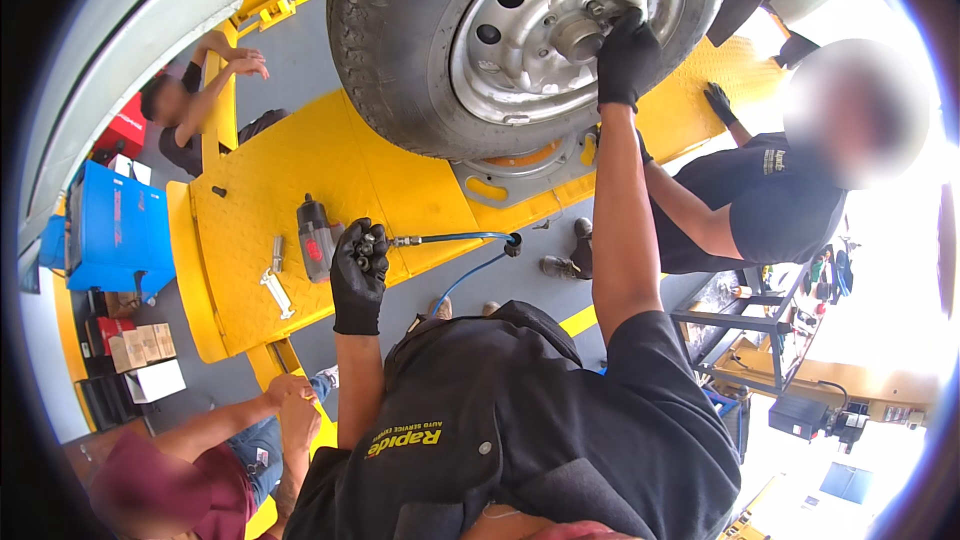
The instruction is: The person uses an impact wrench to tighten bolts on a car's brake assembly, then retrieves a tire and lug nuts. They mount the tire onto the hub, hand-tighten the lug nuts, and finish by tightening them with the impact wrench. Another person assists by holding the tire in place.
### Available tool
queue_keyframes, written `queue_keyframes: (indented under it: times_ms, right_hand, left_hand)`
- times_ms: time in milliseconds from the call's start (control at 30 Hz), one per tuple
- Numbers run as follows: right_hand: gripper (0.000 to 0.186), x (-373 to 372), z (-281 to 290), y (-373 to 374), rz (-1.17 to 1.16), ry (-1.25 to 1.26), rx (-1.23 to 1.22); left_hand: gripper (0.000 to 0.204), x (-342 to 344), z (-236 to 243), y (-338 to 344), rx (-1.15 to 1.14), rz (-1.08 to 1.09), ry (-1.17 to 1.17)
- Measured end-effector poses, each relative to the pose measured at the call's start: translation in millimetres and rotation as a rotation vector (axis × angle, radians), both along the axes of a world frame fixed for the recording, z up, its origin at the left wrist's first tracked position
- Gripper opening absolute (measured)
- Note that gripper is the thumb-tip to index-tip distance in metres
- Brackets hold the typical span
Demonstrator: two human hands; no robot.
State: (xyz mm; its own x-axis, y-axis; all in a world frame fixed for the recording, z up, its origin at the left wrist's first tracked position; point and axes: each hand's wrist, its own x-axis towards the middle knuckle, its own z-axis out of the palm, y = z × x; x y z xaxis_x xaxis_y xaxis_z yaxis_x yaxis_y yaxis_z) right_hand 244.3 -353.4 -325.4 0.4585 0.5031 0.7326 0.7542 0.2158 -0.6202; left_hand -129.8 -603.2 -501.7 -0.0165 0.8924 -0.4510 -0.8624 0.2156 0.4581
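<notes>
My left hand [358, 285], in a black glove, is palm up with its fingers curled around several metal lug nuts [371, 248]. Right beside it an impact wrench [316, 238] lies on the yellow lift platform [250, 200]. A blue air hose [460, 237] with a metal coupling runs from beside that hand. Stretched up to the wheel, my gloved right hand [630, 60] has its fingers closed at the hub [578, 38] of the silver steel rim [510, 40]. Whatever those fingertips hold is hidden. The black tire [385, 50] stands upright over a round turning plate [515, 175].
A wrench-like metal tool [276, 293] and a socket [277, 252] lie left of the impact wrench. One person [750, 200] leans on the platform at right; others are at upper left [195, 115] and lower left [215, 450]. A blue cabinet [120, 225] and a metal cart [740, 320] stand around.
</notes>
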Motion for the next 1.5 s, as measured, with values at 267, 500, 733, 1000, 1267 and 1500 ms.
queue_keyframes:
  times_ms: [267,500,733,1000,1267,1500]
  right_hand:
    - [0.032,-8,1,8,-0.067,-0.115,0.176]
    - [0.033,30,-58,14,0.325,0.837,0.189]
    - [0.038,-2,-235,-23,0.118,1.171,0.194]
    - [0.05,-16,-229,9,-0.13,1.17,0.019]
    - [0.062,30,-248,63,-0.125,0.377,-0.808]
    - [0.07,37,-254,32,-0.195,0.056,-1.179]
  left_hand:
    - [0.017,-5,8,30,-0.021,0.056,0.118]
    - [0.03,30,82,57,0.131,0.258,0.4]
    - [0.027,104,247,144,0.766,0.909,1.318]
    - [0.026,131,310,218,0.895,1.394,1.625]
    - [0.025,156,305,221,1.015,1.343,1.403]
    - [0.032,137,306,214,0.792,1.491,1.786]
